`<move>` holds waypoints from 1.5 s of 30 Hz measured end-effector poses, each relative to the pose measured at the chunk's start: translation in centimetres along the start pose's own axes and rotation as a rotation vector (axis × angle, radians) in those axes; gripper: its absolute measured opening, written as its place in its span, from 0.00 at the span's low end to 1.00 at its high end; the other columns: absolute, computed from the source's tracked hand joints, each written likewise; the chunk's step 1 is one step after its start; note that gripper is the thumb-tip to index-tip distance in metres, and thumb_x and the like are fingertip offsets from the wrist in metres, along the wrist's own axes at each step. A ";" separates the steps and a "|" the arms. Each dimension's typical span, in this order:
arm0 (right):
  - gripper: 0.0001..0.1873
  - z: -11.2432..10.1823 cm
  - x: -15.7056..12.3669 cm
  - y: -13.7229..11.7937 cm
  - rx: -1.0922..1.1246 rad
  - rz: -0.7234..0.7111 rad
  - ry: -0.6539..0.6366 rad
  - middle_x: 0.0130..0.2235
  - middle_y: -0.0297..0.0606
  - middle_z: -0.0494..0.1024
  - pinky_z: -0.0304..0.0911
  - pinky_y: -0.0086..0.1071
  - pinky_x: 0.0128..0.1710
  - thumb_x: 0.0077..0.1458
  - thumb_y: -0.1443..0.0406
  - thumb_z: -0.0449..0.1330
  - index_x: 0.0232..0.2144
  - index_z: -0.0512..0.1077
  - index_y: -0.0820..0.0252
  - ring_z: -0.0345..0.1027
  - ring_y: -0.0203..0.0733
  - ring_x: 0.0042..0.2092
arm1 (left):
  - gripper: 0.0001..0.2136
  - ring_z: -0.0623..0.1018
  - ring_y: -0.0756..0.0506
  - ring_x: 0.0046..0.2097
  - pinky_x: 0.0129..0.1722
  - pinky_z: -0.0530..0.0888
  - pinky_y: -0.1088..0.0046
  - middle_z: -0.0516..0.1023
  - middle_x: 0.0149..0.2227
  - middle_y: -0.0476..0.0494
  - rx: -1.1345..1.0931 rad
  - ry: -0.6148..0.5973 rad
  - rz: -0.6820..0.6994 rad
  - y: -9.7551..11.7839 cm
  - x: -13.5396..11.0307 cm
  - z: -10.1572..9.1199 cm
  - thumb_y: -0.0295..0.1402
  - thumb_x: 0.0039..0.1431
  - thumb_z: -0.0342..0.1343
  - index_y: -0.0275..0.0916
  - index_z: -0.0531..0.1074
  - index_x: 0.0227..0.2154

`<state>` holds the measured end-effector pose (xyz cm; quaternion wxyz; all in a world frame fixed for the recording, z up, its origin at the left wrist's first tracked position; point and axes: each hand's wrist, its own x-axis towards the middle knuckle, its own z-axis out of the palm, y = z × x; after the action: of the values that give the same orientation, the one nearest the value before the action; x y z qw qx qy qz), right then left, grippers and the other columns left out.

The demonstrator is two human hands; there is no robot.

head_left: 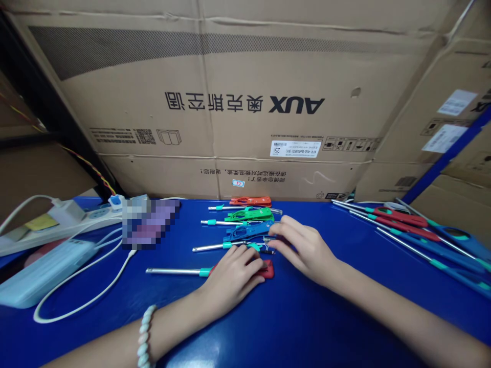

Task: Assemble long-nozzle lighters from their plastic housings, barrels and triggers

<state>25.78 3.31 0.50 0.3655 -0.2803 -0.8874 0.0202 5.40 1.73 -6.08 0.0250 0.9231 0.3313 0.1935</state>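
Note:
A red-handled long lighter [268,269] with a metal tube and teal collar lies nearest me. My left hand [236,271] rests over its handle, fingers curled onto it; the palm hides the handle's middle. Just above, my right hand [303,245] pinches thumb and forefinger together at the end of a blue handle shell [247,231]. What sits between those fingertips is too small to name. Below that shell lies a metal tube [209,247] with a teal collar and thin wires. Farther back come a green handle shell [255,214] and an orange handle shell [250,201], with tubes beside them.
Several long-tubed lighters [414,220] with red or blue handles lie at the right. To the left are a light blue power bank [49,271], white cables, a power strip [92,217] and a pixelated object [151,225]. A cardboard wall [230,66] closes off the back.

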 end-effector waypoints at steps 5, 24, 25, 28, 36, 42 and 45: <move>0.16 -0.5 0.2 -0.1 0.046 0.021 -0.085 0.46 0.45 0.75 0.68 0.37 0.45 0.65 0.69 0.47 0.53 0.64 0.59 0.71 0.44 0.46 | 0.08 0.69 0.42 0.41 0.40 0.67 0.65 0.71 0.40 0.43 0.000 -0.002 -0.004 -0.1 0.0 0.1 0.36 0.66 0.49 0.39 0.68 0.41; 0.13 -0.1 -0.1 -0.3 -0.280 -0.127 -0.040 0.33 0.46 0.75 0.69 0.37 0.34 0.64 0.63 0.49 0.39 0.71 0.67 0.72 0.45 0.34 | 0.08 0.69 0.42 0.41 0.40 0.67 0.64 0.70 0.40 0.44 0.008 0.010 -0.007 -0.2 -0.1 0.2 0.37 0.66 0.49 0.39 0.68 0.41; 0.14 -0.3 0.0 -0.3 -0.247 -0.118 -0.064 0.36 0.48 0.76 0.69 0.38 0.38 0.65 0.64 0.49 0.42 0.71 0.67 0.72 0.47 0.38 | 0.08 0.69 0.42 0.41 0.40 0.67 0.64 0.71 0.40 0.44 0.008 0.007 -0.007 -0.2 -0.1 0.2 0.37 0.66 0.49 0.39 0.68 0.41; 0.15 -1.0 0.3 -0.6 0.017 -0.042 -0.172 0.46 0.46 0.75 0.67 0.35 0.47 0.65 0.69 0.46 0.51 0.66 0.63 0.69 0.42 0.48 | 0.07 0.69 0.41 0.41 0.40 0.67 0.64 0.71 0.40 0.44 -0.006 -0.008 -0.009 -0.1 -0.1 0.1 0.36 0.66 0.49 0.40 0.68 0.41; 0.12 -0.9 0.3 -0.5 -0.076 -0.035 -0.140 0.41 0.47 0.75 0.68 0.38 0.42 0.65 0.65 0.48 0.44 0.69 0.64 0.71 0.46 0.44 | 0.08 0.69 0.42 0.41 0.41 0.67 0.64 0.70 0.40 0.44 -0.005 -0.006 -0.015 -0.1 -0.1 0.2 0.37 0.66 0.49 0.39 0.68 0.41; 0.10 -0.7 0.3 -0.5 0.027 0.031 -0.151 0.34 0.40 0.75 0.68 0.32 0.35 0.65 0.66 0.49 0.37 0.69 0.62 0.70 0.39 0.35 | 0.08 0.68 0.42 0.41 0.40 0.67 0.63 0.70 0.40 0.43 -0.008 -0.016 -0.014 -0.1 -0.1 0.1 0.36 0.66 0.49 0.39 0.68 0.40; 0.17 -0.4 0.2 -0.6 -0.175 -0.036 -0.093 0.31 0.44 0.73 0.67 0.35 0.30 0.66 0.63 0.45 0.34 0.70 0.65 0.69 0.43 0.31 | 0.08 0.68 0.42 0.41 0.40 0.67 0.64 0.70 0.40 0.44 -0.005 -0.008 -0.013 -0.1 0.0 0.3 0.36 0.65 0.49 0.40 0.68 0.41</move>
<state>25.69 2.85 1.03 0.2984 -0.2938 -0.9066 -0.0513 5.40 1.80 -6.34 0.0300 0.9217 0.3366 0.1904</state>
